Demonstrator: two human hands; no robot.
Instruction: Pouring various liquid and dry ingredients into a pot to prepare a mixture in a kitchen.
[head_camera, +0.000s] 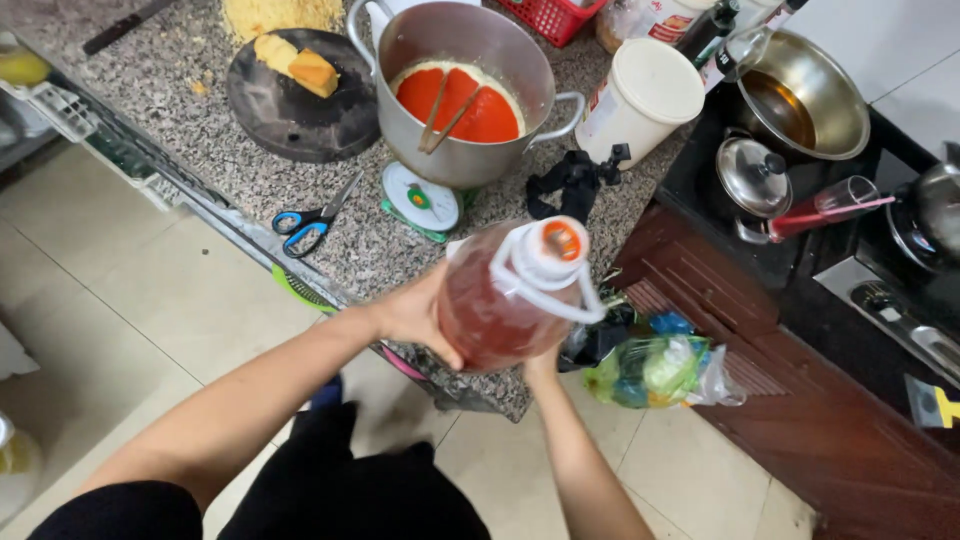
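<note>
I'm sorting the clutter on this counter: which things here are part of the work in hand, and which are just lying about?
In hand: big bottle of reddish liquid, held by left hand and right hand; metal pot of red sauce on the kitchen scale.

Lying about: scissors, dark board with yellow blocks, white tub, red basket, wok.

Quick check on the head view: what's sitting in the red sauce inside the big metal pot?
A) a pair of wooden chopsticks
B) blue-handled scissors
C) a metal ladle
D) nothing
A: a pair of wooden chopsticks leans in the red sauce in the pot; the blue-handled scissors lie on the counter, apart from it.
</note>
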